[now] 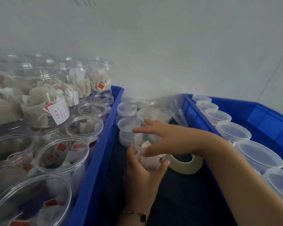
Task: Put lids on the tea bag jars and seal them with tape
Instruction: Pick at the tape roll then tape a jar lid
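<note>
Both hands meet at one clear tea-bag jar (145, 149): left (143, 175) grips it, right (163, 141) spreads open above.

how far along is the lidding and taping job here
Done: the right blue crate holds a row of lidded jars. In hand: the left hand holds one jar; the right hand sits over its mouth. The tape roll waits beside it. Left: many open jars in the left crate.

Your left hand (142, 175) grips a clear jar (147, 149) of tea bags from below, between two blue crates (104, 144). Your right hand (163, 141) spreads its fingers over the jar's top. A tape roll (186, 165) lies just beside it, loose lids (127, 110) behind.
</note>
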Motion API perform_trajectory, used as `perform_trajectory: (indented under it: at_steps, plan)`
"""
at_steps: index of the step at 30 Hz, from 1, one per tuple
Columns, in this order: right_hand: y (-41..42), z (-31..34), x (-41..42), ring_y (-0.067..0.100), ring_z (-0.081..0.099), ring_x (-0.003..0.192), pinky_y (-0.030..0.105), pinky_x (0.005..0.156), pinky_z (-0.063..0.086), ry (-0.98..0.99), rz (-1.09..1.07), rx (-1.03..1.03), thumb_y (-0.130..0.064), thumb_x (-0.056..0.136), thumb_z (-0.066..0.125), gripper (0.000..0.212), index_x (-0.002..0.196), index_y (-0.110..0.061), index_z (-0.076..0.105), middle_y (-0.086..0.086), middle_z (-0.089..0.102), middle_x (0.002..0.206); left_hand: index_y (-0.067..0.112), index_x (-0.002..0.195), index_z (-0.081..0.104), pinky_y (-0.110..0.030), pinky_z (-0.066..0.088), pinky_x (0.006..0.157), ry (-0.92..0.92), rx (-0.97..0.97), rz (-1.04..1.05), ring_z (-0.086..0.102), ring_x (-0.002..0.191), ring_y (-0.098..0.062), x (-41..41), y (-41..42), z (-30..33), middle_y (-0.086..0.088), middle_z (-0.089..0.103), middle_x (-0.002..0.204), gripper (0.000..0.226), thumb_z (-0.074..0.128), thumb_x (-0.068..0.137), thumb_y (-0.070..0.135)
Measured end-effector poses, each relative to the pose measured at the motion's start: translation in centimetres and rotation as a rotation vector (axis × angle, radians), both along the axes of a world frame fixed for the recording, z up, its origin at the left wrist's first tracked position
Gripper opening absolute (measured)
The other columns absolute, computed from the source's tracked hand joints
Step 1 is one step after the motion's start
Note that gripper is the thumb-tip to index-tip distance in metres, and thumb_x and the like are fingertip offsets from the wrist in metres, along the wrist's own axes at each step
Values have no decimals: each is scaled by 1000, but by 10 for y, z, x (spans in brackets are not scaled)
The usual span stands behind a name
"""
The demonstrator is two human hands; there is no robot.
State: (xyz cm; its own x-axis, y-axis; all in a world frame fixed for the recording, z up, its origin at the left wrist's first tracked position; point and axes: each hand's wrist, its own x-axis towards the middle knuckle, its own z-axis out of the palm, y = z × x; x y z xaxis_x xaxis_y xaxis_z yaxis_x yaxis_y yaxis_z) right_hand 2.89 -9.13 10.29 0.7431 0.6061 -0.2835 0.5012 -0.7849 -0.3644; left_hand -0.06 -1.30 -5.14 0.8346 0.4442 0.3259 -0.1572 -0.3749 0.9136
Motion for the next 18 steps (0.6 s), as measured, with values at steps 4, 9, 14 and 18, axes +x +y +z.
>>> perform_trajectory:
  at_steps: [4, 9, 14, 18]
  plan:
    - [-2, 6, -7, 14, 47, 116, 24, 90, 32, -181, -18, -130, -51, 82, 62, 61, 138, -45, 40, -6, 42, 144, 41, 132, 24, -27, 49, 76, 124, -31, -34, 57, 108, -11, -23, 0, 16, 11, 53, 127, 98, 70, 50, 65]
    - [47, -21, -23, 19, 39, 63, 27, 48, 31, -601, -326, -382, -71, 86, 30, 68, 116, -15, 55, 10, 35, 77, 38, 140, 5, -29, 50, 78, 106, 75, -16, 56, 109, -17, -16, 0, 0, 7, 49, 129, 80, 60, 82, 42]
    - [30, 16, -8, 19, 44, 74, 30, 53, 31, -526, -231, -385, -53, 98, 31, 34, 125, -39, 46, 3, 55, 103, 31, 139, 25, -32, 51, 81, 65, -44, -21, 56, 110, -13, -17, -3, 9, 9, 51, 129, 101, 74, 56, 60]
    - [15, 29, 1, 23, 36, 133, 37, 104, 33, -220, -23, -280, -48, 87, 59, 70, 146, -41, 23, -2, 24, 154, 32, 140, 25, -30, 51, 79, 48, -27, 7, 56, 110, -11, -18, -3, 2, 10, 50, 131, 104, 76, 55, 61]
